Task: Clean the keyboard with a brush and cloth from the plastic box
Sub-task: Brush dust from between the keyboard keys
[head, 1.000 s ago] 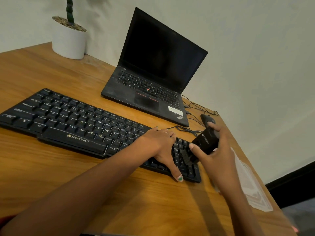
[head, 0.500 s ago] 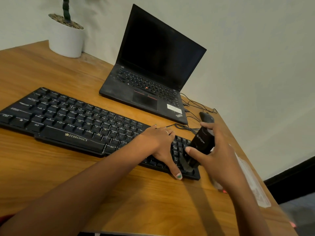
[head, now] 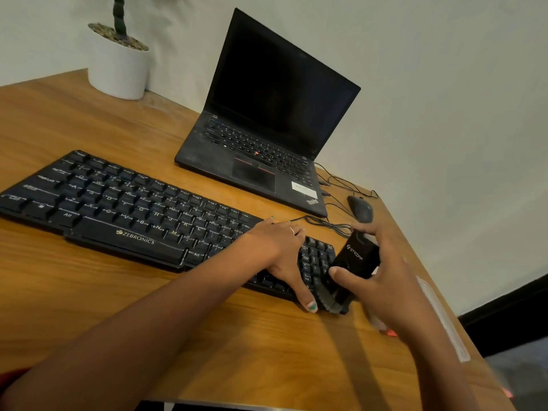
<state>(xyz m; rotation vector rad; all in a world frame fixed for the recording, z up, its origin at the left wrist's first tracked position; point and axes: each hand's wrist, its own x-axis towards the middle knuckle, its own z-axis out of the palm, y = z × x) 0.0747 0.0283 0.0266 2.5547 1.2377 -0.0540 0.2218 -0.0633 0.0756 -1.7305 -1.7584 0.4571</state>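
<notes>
A long black keyboard (head: pixel 124 209) lies across the wooden desk. My left hand (head: pixel 281 250) rests flat on its right part, thumb stretched down over the front edge. My right hand (head: pixel 382 280) grips a black brush (head: pixel 354 262) with a blocky body. Its dark bristles (head: pixel 329 301) touch the keyboard's front right corner, just right of my left thumb. A clear plastic box (head: pixel 441 318) lies at the desk's right edge, mostly hidden behind my right forearm. No cloth is visible.
An open black laptop (head: pixel 267 137) stands behind the keyboard. A black mouse (head: pixel 360 207) and loose cables (head: pixel 329 223) lie to its right. A white plant pot (head: pixel 118 66) sits at the back left. The desk edge runs close on the right.
The brush has slid down the keyboard's right end, from the number keys to the front right corner. My left hand has stayed in place.
</notes>
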